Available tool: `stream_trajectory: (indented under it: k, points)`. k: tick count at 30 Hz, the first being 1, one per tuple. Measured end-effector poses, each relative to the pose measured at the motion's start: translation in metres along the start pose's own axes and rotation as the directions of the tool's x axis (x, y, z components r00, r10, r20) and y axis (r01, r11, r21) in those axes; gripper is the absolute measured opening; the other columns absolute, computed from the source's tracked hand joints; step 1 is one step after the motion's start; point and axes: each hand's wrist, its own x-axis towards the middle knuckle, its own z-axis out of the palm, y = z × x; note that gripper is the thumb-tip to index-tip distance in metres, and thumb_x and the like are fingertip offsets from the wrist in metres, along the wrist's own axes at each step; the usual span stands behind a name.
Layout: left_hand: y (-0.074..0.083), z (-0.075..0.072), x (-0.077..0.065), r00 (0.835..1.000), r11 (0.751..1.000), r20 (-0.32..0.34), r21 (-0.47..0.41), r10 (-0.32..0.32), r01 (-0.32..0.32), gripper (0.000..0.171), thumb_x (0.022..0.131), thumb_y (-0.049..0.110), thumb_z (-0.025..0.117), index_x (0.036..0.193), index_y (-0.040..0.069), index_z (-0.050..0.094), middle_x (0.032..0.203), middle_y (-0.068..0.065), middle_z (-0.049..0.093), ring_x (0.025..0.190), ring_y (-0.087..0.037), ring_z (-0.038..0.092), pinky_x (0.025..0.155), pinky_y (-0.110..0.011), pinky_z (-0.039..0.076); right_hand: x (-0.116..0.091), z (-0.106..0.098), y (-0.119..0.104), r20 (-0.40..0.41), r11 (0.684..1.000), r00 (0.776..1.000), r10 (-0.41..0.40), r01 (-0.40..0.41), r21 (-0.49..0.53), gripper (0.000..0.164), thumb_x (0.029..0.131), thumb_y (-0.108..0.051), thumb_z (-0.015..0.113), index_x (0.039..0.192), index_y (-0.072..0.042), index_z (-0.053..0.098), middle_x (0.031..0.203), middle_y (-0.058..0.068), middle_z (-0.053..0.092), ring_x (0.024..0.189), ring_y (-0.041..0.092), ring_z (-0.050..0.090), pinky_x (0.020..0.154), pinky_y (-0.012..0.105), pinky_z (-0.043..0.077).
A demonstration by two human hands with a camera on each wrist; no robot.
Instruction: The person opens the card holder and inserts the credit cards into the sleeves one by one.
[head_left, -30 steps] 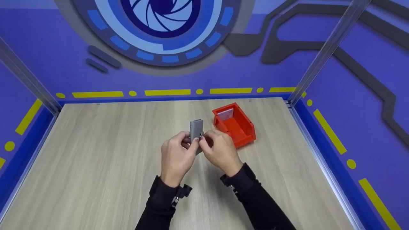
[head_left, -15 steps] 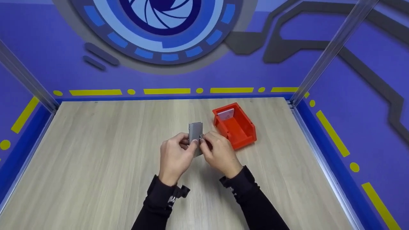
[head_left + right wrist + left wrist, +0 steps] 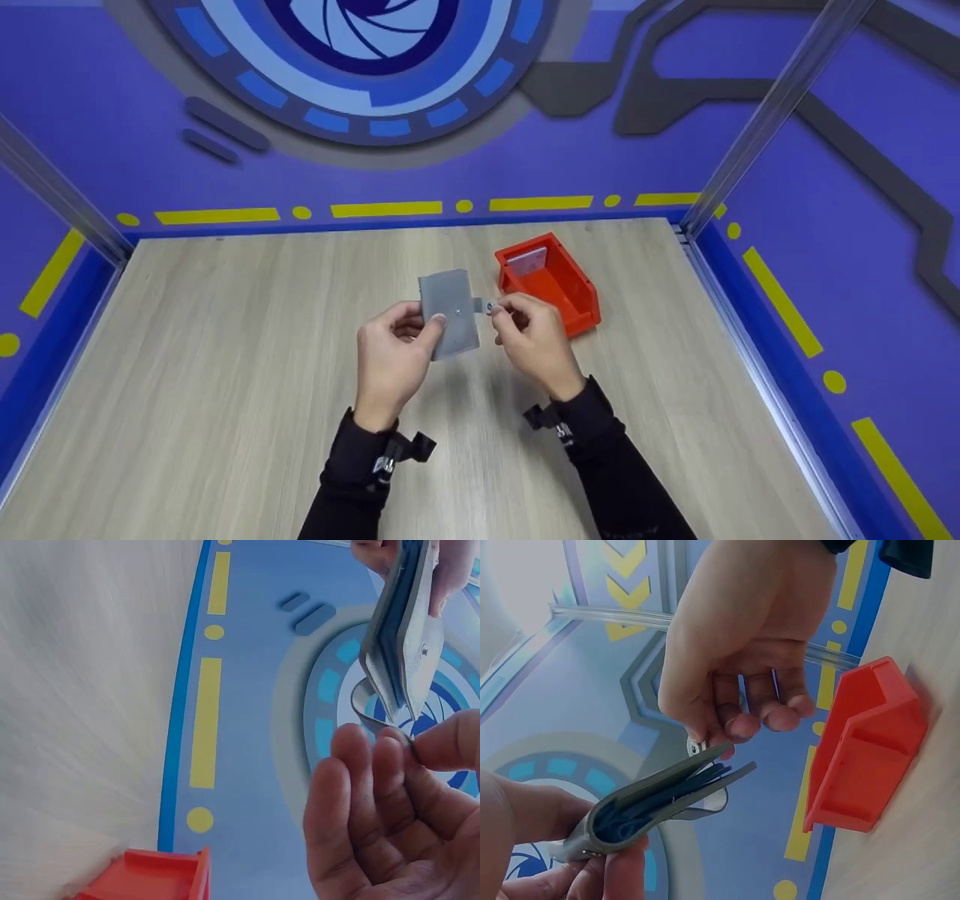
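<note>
A small grey card holder (image 3: 450, 315) with a snap strap is held up above the table. My left hand (image 3: 394, 352) grips its left side, thumb on the front face and fingers behind. With thumb and forefinger, my right hand (image 3: 534, 341) pinches the end of the strap (image 3: 480, 305), which stands out from the right edge with its metal snap showing. A snap stud sits on the holder's front face. Seen end-on in the left wrist view, the card holder (image 3: 652, 802) is folded, with dark inner leaves between its covers. The strap (image 3: 375, 718) loops from it in the right wrist view.
A red plastic bin (image 3: 581, 304) stands on the wooden table (image 3: 247, 360) just behind my right hand, a pale card-like label (image 3: 528, 261) at its far end. Blue printed panels wall the table at the back and both sides.
The strap has come away from the front face and now extends right, exposing the stud. The card holder has turned its broad face toward the head camera, and my hands have moved slightly apart.
</note>
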Motion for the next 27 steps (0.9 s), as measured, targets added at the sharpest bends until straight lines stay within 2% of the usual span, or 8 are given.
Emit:
stream_trajectory:
  k: [3, 5, 12, 19, 23, 27]
  points:
    - [0.000, -0.001, -0.001, 1.000, 1.000, 0.009, 0.002, 0.023, -0.023, 0.015, 0.095, 0.012, 0.081, 0.110, 0.007, 0.082, 0.095, -0.008, 0.079, 0.084, -0.019, 0.071, 0.077, -0.027, 0.055, 0.000, -0.002, 0.001, 0.001, 1.000, 1.000, 0.005, -0.005, -0.009, 0.016, 0.107, -0.012, 0.067, 0.119, -0.010, 0.078, 0.088, 0.004, 0.070, 0.069, 0.020, 0.069, 0.064, 0.027, 0.056]
    - [0.000, -0.002, -0.001, 0.999, 1.000, 0.019, 0.001, 0.030, -0.030, 0.016, 0.096, 0.012, 0.082, 0.111, 0.008, 0.082, 0.095, -0.008, 0.080, 0.085, -0.019, 0.071, 0.077, -0.029, 0.054, 0.000, -0.004, 0.001, 0.007, 1.000, 1.000, 0.010, -0.010, -0.002, 0.020, 0.108, -0.015, 0.067, 0.125, -0.012, 0.078, 0.090, 0.005, 0.071, 0.069, 0.018, 0.069, 0.065, 0.028, 0.057]
    - [-0.001, -0.002, -0.002, 0.995, 0.998, 0.099, -0.048, -0.021, 0.026, 0.025, 0.100, 0.012, 0.079, 0.124, 0.005, 0.080, 0.108, -0.013, 0.082, 0.091, -0.021, 0.072, 0.082, -0.031, 0.057, 0.002, -0.013, 0.002, 0.138, 0.987, 0.990, 0.027, -0.049, 0.156, 0.024, 0.111, -0.018, 0.068, 0.132, -0.011, 0.077, 0.103, 0.016, 0.075, 0.081, 0.041, 0.074, 0.077, 0.046, 0.066]
    - [-0.004, -0.001, -0.001, 0.987, 0.996, 0.152, -0.063, -0.049, 0.059, 0.029, 0.104, 0.011, 0.075, 0.132, 0.004, 0.077, 0.115, -0.014, 0.082, 0.094, -0.022, 0.074, 0.082, -0.031, 0.060, 0.005, -0.019, 0.004, 0.231, 0.963, 0.973, 0.027, -0.088, 0.256, 0.024, 0.112, -0.021, 0.066, 0.127, -0.007, 0.077, 0.106, 0.015, 0.074, 0.079, 0.029, 0.071, 0.077, 0.034, 0.066]
    - [-0.006, 0.001, 0.000, 0.982, 0.997, 0.180, -0.035, -0.054, 0.062, 0.029, 0.108, 0.011, 0.069, 0.135, 0.004, 0.076, 0.117, -0.013, 0.082, 0.096, -0.021, 0.074, 0.084, -0.031, 0.059, 0.005, -0.020, 0.007, 0.250, 0.961, 0.968, 0.022, -0.089, 0.260, 0.021, 0.112, -0.022, 0.067, 0.121, -0.006, 0.077, 0.100, 0.014, 0.071, 0.079, 0.025, 0.069, 0.077, 0.032, 0.064]
    - [-0.005, 0.003, 0.001, 0.978, 0.999, 0.204, -0.016, -0.046, 0.050, 0.030, 0.110, 0.011, 0.064, 0.137, 0.004, 0.075, 0.119, -0.013, 0.081, 0.097, -0.021, 0.073, 0.087, -0.034, 0.058, 0.006, -0.024, 0.008, 0.262, 0.964, 0.965, 0.017, -0.085, 0.251, 0.016, 0.111, -0.016, 0.066, 0.116, -0.005, 0.077, 0.097, 0.012, 0.070, 0.079, 0.024, 0.069, 0.076, 0.032, 0.064]
